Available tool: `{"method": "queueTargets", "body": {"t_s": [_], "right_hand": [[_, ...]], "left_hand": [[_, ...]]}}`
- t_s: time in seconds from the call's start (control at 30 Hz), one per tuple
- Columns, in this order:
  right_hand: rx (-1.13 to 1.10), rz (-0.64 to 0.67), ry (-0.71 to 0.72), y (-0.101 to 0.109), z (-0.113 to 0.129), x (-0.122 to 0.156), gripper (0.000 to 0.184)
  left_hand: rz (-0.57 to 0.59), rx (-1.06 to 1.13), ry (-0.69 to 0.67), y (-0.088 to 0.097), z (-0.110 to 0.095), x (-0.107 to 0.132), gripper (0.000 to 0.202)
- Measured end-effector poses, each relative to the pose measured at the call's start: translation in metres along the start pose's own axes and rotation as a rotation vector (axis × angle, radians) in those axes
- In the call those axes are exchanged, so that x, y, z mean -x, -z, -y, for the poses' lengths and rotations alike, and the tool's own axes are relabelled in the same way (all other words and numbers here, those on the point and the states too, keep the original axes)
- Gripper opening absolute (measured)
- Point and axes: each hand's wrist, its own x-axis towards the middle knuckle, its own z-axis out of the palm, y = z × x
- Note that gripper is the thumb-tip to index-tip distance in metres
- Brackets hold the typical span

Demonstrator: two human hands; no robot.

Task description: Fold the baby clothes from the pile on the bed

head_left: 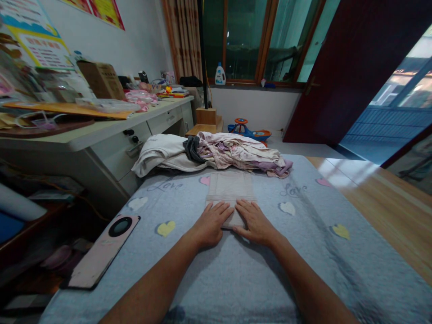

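Observation:
A small folded pale pink checked cloth (230,189) lies on the grey-blue heart-print sheet (303,252). My left hand (211,222) rests flat on the cloth's near left corner, fingers stretched out. My right hand (254,221) lies flat on its near right corner, fingers also extended. The two hands sit side by side, almost touching. Neither hand holds anything.
A pile of loose clothes (216,153) lies at the far edge of the sheet. A pink phone (103,249) rests at the left edge. A cluttered white desk (101,130) stands left; wooden surface (388,198) shows right. A toy car (248,130) sits on the floor.

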Motion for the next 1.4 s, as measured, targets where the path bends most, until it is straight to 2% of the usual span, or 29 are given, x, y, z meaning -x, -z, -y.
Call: {"method": "queueTargets", "body": {"t_s": [0.17, 0.3, 0.43, 0.57, 0.73, 0.93, 1.0, 1.13, 1.2, 1.3, 1.4], "right_hand": [[0.046, 0.032, 0.004, 0.0, -0.002, 0.007, 0.08], [0.069, 0.015, 0.024, -0.001, -0.006, 0.009, 0.08], [0.079, -0.006, 0.009, 0.002, -0.006, 0.009, 0.075], [0.05, -0.007, -0.035, 0.011, -0.004, 0.005, 0.064], [0.009, -0.008, -0.088, 0.027, -0.01, -0.003, 0.054], [-0.062, -0.049, -0.09, 0.04, -0.017, -0.011, 0.048], [-0.091, -0.061, -0.074, 0.039, -0.019, -0.011, 0.047], [-0.136, -0.118, -0.011, 0.028, -0.03, -0.001, 0.051], [-0.121, -0.161, 0.03, 0.021, -0.04, 0.009, 0.056], [-0.067, -0.225, 0.062, 0.011, -0.059, 0.027, 0.067], [-0.018, -0.255, 0.031, 0.003, -0.076, 0.039, 0.072]], "left_hand": [[-0.078, -0.003, -0.011, 0.005, 0.002, 0.001, 0.071], [-0.186, 0.053, -0.013, 0.008, 0.009, 0.001, 0.056], [-0.258, 0.148, 0.032, 0.01, 0.019, 0.003, 0.052], [-0.269, 0.218, 0.059, 0.014, 0.035, 0.006, 0.057], [-0.248, 0.346, 0.094, 0.019, 0.062, 0.011, 0.073], [-0.279, 0.466, 0.14, 0.008, 0.073, 0.007, 0.078], [-0.314, 0.475, 0.096, 0.002, 0.074, -0.001, 0.074], [-0.361, 0.498, -0.005, -0.008, 0.079, -0.014, 0.042], [-0.357, 0.532, -0.015, -0.01, 0.081, -0.016, 0.033], [-0.347, 0.586, 0.011, -0.009, 0.081, -0.015, 0.032], [-0.338, 0.612, 0.051, -0.007, 0.078, -0.014, 0.033]]}}
